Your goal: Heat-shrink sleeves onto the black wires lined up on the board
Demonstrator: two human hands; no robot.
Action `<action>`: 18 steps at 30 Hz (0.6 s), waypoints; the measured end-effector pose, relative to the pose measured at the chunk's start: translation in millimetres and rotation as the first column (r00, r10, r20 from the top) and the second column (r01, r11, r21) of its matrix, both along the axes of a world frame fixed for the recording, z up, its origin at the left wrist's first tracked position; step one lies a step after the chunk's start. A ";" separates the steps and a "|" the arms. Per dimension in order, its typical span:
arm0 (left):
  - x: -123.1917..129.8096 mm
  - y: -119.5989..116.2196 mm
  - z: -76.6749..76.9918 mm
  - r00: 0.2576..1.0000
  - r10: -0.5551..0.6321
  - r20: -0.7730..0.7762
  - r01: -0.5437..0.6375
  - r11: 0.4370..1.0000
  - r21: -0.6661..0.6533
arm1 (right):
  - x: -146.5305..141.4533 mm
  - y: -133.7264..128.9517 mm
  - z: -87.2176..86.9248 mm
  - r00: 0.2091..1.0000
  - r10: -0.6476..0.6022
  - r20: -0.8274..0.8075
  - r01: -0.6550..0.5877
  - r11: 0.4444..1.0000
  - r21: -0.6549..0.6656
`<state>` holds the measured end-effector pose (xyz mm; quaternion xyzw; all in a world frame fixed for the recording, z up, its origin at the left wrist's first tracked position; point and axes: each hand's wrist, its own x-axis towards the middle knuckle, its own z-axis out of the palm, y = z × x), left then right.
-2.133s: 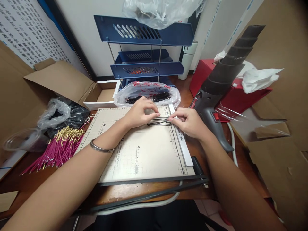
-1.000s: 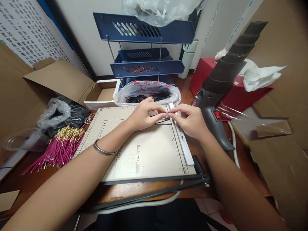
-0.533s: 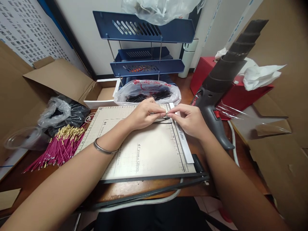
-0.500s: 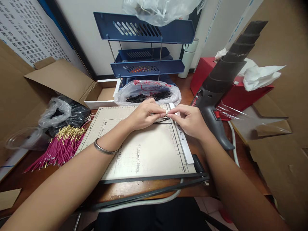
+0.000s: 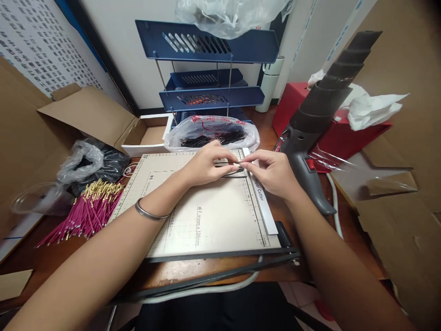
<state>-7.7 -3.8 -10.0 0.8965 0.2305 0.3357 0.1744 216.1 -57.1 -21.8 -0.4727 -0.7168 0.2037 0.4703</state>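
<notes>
Over the upper right of the paper cutter [image 5: 220, 207], my left hand [image 5: 206, 165] has thumb and forefinger closed around a thin black cord [image 5: 222, 164], part of which is hidden by the fingers. Fingertip to fingertip with it, my right hand [image 5: 270, 172] pinches the cord's end. A small shiny bit shows between the two hands, too small to name. A dark strand also runs beneath my left thumb, close to the board. Just behind the hands, a clear plastic bag [image 5: 175, 138] holds a heap of black strands [image 5: 230, 137].
Magenta cords with gold tips [image 5: 93, 202] lie in a bundle at left, beside an open cardboard box [image 5: 93, 112]. A grey heat gun [image 5: 310, 138] stands at right near a red tissue box [image 5: 292, 99]. Blue shelves [image 5: 210, 97] rise behind.
The fingertips of my left hand have parted slightly around the cord, and my right fingertips have shifted a little to the right. The arms stay nearly still.
</notes>
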 end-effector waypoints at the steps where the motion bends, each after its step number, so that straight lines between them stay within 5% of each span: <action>1: 0.3 -0.5 0.1 1.000 0.007 0.022 -0.008 1.000 0.008 | 0.5 0.1 0.4 1.000 -0.002 0.000 0.002 1.000 0.001; 18: 1.8 -0.4 -0.1 0.994 0.055 0.091 -0.054 0.998 -0.014 | 3.1 1.3 0.5 1.000 0.011 -0.013 -0.011 1.000 -0.024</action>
